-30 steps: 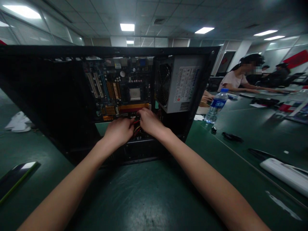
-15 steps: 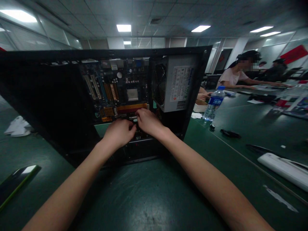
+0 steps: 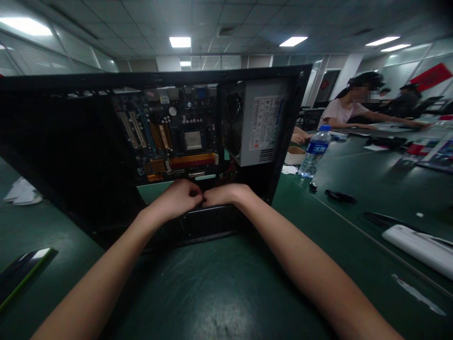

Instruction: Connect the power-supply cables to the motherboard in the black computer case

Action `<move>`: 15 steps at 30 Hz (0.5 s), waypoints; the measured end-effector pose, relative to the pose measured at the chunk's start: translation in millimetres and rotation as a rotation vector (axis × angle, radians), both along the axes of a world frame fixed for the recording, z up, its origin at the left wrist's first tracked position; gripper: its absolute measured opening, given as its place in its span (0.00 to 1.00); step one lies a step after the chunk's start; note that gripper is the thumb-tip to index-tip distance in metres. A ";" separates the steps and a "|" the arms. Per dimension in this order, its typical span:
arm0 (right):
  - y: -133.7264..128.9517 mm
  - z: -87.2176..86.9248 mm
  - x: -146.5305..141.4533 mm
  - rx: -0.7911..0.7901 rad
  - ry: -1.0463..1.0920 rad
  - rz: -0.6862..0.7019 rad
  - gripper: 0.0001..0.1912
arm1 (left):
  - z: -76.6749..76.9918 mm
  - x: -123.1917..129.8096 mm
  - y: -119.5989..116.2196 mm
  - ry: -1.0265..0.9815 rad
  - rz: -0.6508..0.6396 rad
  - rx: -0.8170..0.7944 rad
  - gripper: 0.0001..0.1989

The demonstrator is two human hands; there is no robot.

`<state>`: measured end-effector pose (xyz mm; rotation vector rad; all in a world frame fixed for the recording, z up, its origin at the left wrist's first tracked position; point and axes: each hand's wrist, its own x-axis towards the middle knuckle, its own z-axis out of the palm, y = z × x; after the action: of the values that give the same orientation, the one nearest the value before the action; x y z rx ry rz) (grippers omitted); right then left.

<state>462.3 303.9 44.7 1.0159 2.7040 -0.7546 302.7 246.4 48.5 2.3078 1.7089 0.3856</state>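
A black computer case (image 3: 67, 79) stands on its edge on the green table, its open side facing me. Inside are a motherboard (image 3: 179, 118) with a bare square processor (image 3: 193, 140), red and yellow memory slots (image 3: 193, 160), and a silver power supply (image 3: 265, 118) with a fan. My left hand (image 3: 179, 198) is in the lower part of the case, thumb and fingers closed together; whatever they pinch is hidden. Beside it, my right hand (image 3: 224, 193) bends over the lower metal rail. Its fingers are mostly out of sight behind the left fingertips and the rail.
A water bottle (image 3: 316, 151) and a small open box (image 3: 294, 156) stand right of the case. A phone with a green edge (image 3: 26, 269) lies at left, near white crumpled material (image 3: 23, 191). At right lies a long white object (image 3: 417, 245); a person (image 3: 347, 111) sits beyond.
My right hand has dropped from just below the memory slots to the lower rail, its wrist now bent. My left hand has shifted slightly downward, and its fingers have closed up near the right hand.
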 end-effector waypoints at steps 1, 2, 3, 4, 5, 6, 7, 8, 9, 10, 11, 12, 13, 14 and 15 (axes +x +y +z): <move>0.2 -0.6 0.8 -0.025 0.012 -0.027 0.11 | 0.4 0.9 -0.5 0.010 0.018 0.030 0.14; 0.0 -1.2 1.5 -0.037 0.033 -0.061 0.10 | 0.6 1.7 -1.0 0.025 0.044 0.066 0.14; -0.4 -1.8 2.1 -0.042 0.055 -0.098 0.08 | 0.6 2.4 -1.5 0.042 0.074 0.098 0.15; -0.8 -2.4 2.5 -0.041 0.070 -0.135 0.07 | 0.5 2.8 -1.9 0.059 0.102 0.123 0.15; -1.1 -2.9 2.6 -0.041 0.069 -0.163 0.06 | 0.2 2.9 -2.1 0.074 0.126 0.140 0.16; -1.2 -3.4 2.6 -0.042 0.058 -0.179 0.06 | -0.1 2.8 -2.3 0.086 0.146 0.154 0.16; -1.0 -3.8 2.4 -0.046 0.035 -0.184 0.06 | -0.5 2.4 -2.3 0.094 0.160 0.166 0.16; -0.7 -4.2 2.0 -0.051 0.010 -0.182 0.07 | -1.0 1.9 -2.2 0.099 0.170 0.176 0.16; -0.2 -4.3 1.6 -0.057 -0.014 -0.171 0.09 | -1.5 1.3 -1.8 0.101 0.176 0.188 0.16; 0.4 -4.2 1.0 -0.056 -0.033 -0.156 0.10 | -2.0 0.6 -1.3 0.100 0.179 0.199 0.17; 1.0 -3.8 0.4 -0.037 -0.043 -0.133 0.12 | -2.5 -0.1 -0.7 0.097 0.181 0.210 0.17; 1.5 -3.2 -0.3 -0.003 -0.045 -0.094 0.14 | -3.1 -0.8 0.2 0.092 0.182 0.217 0.17; 1.8 -2.5 -1.1 0.038 -0.040 -0.040 0.16 | -3.7 -1.5 1.1 0.086 0.180 0.219 0.17; 2.0 -1.6 -2.0 0.075 -0.033 0.021 0.17 | -4.4 -2.1 2.0 0.078 0.176 0.218 0.17; 2.0 -0.7 -2.9 0.097 -0.034 0.072 0.18 | -5.0 -2.6 2.9 0.067 0.171 0.214 0.16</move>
<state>459.4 306.0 44.0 0.9365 2.7553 -0.5935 300.1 249.3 43.5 2.3495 1.9940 0.5544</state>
